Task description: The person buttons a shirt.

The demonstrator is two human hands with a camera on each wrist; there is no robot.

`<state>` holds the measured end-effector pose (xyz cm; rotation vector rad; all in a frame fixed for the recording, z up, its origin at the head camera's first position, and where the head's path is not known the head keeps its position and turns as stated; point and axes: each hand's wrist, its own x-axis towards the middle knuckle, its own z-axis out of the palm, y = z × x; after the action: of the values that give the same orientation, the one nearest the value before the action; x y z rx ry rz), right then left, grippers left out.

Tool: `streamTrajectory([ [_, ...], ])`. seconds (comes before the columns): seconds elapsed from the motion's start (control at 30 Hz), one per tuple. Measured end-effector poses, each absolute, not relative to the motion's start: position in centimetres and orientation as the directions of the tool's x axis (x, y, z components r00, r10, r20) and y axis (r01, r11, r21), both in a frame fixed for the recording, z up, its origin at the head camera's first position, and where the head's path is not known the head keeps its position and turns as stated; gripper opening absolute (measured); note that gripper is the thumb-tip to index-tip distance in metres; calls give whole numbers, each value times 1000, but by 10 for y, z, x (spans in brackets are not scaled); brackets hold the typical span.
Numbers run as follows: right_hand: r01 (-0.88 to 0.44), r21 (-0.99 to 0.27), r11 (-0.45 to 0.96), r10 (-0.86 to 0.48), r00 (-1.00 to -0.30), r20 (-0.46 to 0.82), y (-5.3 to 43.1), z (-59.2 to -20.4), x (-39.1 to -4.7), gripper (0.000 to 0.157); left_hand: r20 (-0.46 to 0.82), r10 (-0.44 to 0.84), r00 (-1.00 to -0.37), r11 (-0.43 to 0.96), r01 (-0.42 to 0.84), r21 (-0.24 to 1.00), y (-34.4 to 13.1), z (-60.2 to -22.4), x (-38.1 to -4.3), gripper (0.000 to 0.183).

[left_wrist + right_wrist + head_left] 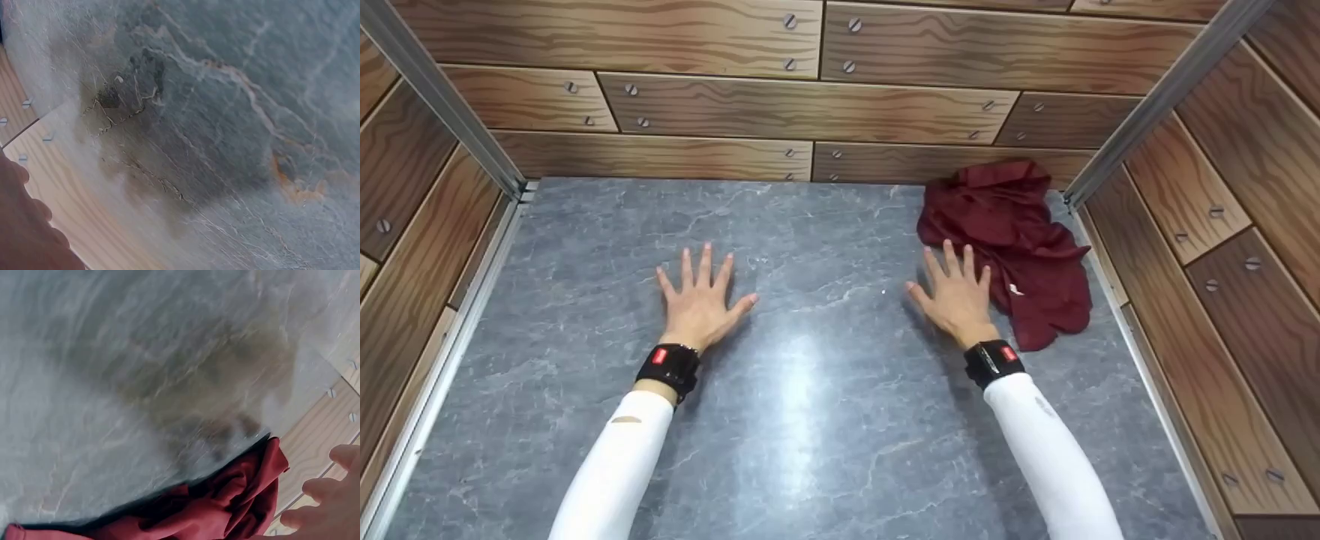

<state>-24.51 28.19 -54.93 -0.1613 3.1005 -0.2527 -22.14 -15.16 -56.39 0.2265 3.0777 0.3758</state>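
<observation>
White sleeves (611, 465) nearest, smooth knit, left one with a small slit, right one with a gray smudge. Black wrist straps (669, 369) with red labels. Surface (825, 289) is flat gray marble pattern, pale veins, glossy streak of glare. Maroon cloth (997, 217) — thin, soft, crumpled into folds, small white tag. It sits just beside and beyond the right hand (956, 300), in the far right corner, upper edge up against the back wall; fingertips overlap its edge in the head view, contact unclear. Left hand (697, 307) well apart from cloth. Both hands spread, palms down, holding nothing — can't tell if palms touch the surface. Farthest: wood-print panels (720, 105) with printed screws, gray metal posts (1168, 97) at the corners.
</observation>
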Motion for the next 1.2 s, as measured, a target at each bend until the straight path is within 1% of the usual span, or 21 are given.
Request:
streamTrajectory([
  [0.1, -46, -167, 985, -47, -999, -3, 293, -544, -252, 85, -15, 145, -989, 961, 137, 242, -152, -565, -221, 91],
  [0.23, 77, -227, 971, 84, -996, 20, 315, -535, -265, 97, 10, 148, -989, 954, 145, 261, -152, -567, -221, 92],
  [0.3, 150, -273, 950, 153, -988, -11, 325, -533, -269, 102, 1, 150, -989, 951, 144, 273, -152, -568, -220, 92],
  [0.37, 207, -302, 930, 195, -978, -70, 333, -534, -270, 104, -10, 151, -989, 950, 142, 278, -152, -569, -219, 93],
  [0.4, 225, -298, 928, 203, -974, -103, 336, -535, -270, 104, -17, 152, -988, 948, 141, 284, -153, -570, -219, 93],
  [0.47, 232, -276, 933, 195, -968, -157, 338, -538, -268, 97, -37, 150, -988, 947, 133, 293, -154, -571, -218, 92],
  [0.57, 173, -232, 957, 134, -975, -175, 333, -541, -267, 76, -50, 151, -987, 945, 129, 299, -156, -571, -219, 90],
  [0.63, 120, -226, 967, 91, -987, -134, 326, -542, -265, 61, -52, 154, -987, 945, 131, 299, -155, -570, -219, 89],
  [0.7, 70, -242, 968, 54, -996, -72, 316, -544, -262, 52, -49, 160, -986, 944, 138, 301, -153, -570, -220, 88],
  [0.83, -41, -324, 945, -13, -996, 86, 290, -546, -251, 48, -52, 188, -981, 931, 161, 326, -146, -568, -219, 86],
  [0.9, -98, -382, 919, -41, -987, 154, 274, -544, -245, 47, -29, 198, -980, 920, 176, 350, -140, -564, -219, 83],
  [0.97, -152, -434, 888, -66, -976, 208, 257, -540, -237, 47, 32, 207, -978, 907, 204, 369, -133, -560, -218, 75],
  [1.0, -176, -453, 874, -77, -971, 228, 248, -538, -234, 46, 67, 217, -974, 899, 226, 374, -128, -558, -217, 68],
  [1.1, -230, -491, 840, -115, -961, 253, 224, -532, -225, 44, 173, 281, -944, 873, 327, 361, -110, -553, -215, 46],
  [1.17, -254, -501, 827, -151, -960, 237, 210, -531, -219, 45, 214, 328, -920, 849, 386, 360, -94, -551, -213, 38],
  [1.2, -264, -509, 819, -173, -960, 221, 203, -532, -216, 45, 219, 345, -912, 836, 405, 369, -87, -550, -211, 37],
])
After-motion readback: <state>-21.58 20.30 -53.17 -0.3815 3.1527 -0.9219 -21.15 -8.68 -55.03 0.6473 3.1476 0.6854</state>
